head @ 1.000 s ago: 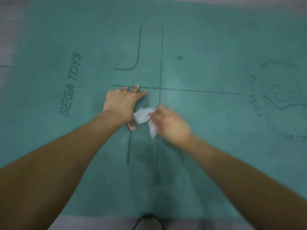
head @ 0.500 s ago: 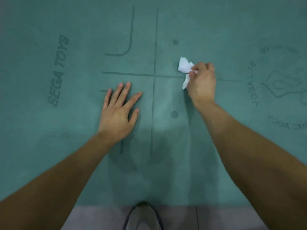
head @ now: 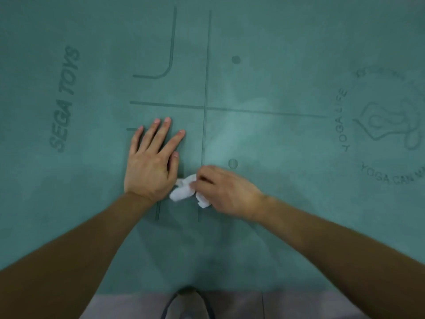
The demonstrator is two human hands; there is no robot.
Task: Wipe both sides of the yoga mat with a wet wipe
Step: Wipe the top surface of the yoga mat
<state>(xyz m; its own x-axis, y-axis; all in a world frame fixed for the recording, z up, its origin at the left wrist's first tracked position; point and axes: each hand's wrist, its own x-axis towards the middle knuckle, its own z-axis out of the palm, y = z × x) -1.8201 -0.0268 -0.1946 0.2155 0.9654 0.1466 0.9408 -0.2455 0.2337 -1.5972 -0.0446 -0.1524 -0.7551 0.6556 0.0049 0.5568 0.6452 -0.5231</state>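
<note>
A teal yoga mat point(head: 276, 203) lies flat and fills nearly the whole frame, its near edge running across the bottom. At the left of the frame the mat carries the printed wording "SEGA TOYS" point(head: 65, 99), set sideways and reading up the picture. Left of centre, the left hand point(head: 150, 165) lies palm down on the mat, fingers straight and slightly spread, thumb alongside; it holds nothing and presses flat on the surface, with its forearm entering from the lower left corner. Printed alignment lines point(head: 205, 107) cross just above and to the right of this hand, one running up the frame and one across it. Immediately right of the left wrist sits a crumpled white wet wipe point(head: 184, 192), in contact with the mat and just beside the heel of the left hand. The right hand point(head: 226, 192) grips the wipe, fingers curled over it and knuckles upward, its forearm entering from the lower right. A dark printed dot point(head: 233, 163) shows just above the right hand and a second dot point(head: 236, 59) higher in the frame. At the right edge is a circular printed logo point(head: 386, 125) with partly blurred lettering. At bottom centre, below the mat edge, grey floor point(head: 241, 306) and the tip of a shoe point(head: 187, 305) are visible.
</note>
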